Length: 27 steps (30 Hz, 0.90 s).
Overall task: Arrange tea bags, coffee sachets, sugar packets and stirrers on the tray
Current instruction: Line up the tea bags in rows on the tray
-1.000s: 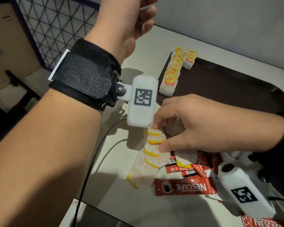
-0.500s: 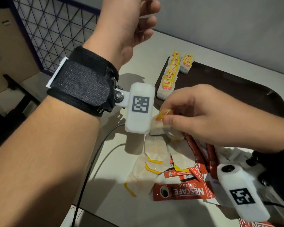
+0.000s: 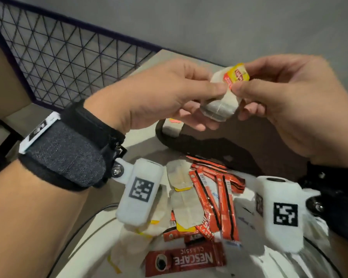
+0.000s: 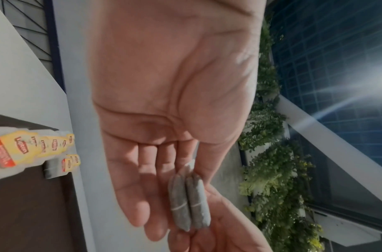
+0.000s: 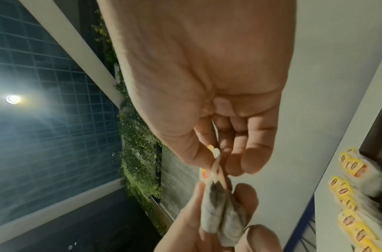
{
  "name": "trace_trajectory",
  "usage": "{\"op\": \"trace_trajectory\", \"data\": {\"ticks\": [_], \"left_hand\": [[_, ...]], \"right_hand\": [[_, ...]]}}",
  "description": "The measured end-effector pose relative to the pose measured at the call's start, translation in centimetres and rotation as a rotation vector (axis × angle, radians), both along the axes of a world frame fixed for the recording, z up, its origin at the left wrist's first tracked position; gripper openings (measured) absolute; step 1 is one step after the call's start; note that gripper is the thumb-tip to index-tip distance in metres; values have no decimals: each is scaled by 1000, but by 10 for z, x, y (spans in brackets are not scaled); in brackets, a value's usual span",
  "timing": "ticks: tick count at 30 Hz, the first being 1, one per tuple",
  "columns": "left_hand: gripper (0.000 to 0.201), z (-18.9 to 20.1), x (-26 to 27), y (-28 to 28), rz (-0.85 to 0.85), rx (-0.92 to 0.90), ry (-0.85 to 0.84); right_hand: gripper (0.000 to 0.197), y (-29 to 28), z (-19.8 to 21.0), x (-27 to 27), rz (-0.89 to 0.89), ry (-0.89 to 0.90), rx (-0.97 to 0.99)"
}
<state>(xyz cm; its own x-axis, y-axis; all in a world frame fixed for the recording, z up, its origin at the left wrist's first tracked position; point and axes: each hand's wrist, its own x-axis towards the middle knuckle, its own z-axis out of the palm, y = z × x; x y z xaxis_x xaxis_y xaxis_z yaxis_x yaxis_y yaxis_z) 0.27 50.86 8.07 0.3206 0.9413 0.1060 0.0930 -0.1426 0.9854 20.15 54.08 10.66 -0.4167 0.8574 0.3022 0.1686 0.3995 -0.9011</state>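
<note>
Head view: the left hand (image 3: pixel 159 93) and right hand (image 3: pixel 289 101) both pinch one tea bag (image 3: pixel 223 101), held up between them above the tray (image 3: pixel 249 145).
Left wrist view: the tea bag (image 4: pixel 189 202) sits at the fingertips.
Right wrist view: thumb and forefinger pinch its top, the tea bag (image 5: pixel 222 213) hanging below.

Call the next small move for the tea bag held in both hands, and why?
Probably lower the tea bag to the row of tea bags on the tray and set it at the row's near end. Both the left hand and right hand pinch it in mid-air above the tray, and more loose bags wait on the table.
</note>
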Motion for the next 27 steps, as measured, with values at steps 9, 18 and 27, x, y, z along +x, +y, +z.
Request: {"op": "trace_trajectory", "data": {"ticks": [9, 18, 27], "left_hand": [[13, -12, 8, 5, 27, -5, -2], [26, -8, 7, 5, 122, 3, -89], [13, -9, 15, 4, 157, 38, -77]], "right_hand": [[5, 4, -8, 12, -24, 12, 38], [8, 5, -10, 12, -30, -49, 106], [15, 4, -13, 8, -58, -8, 127]]}}
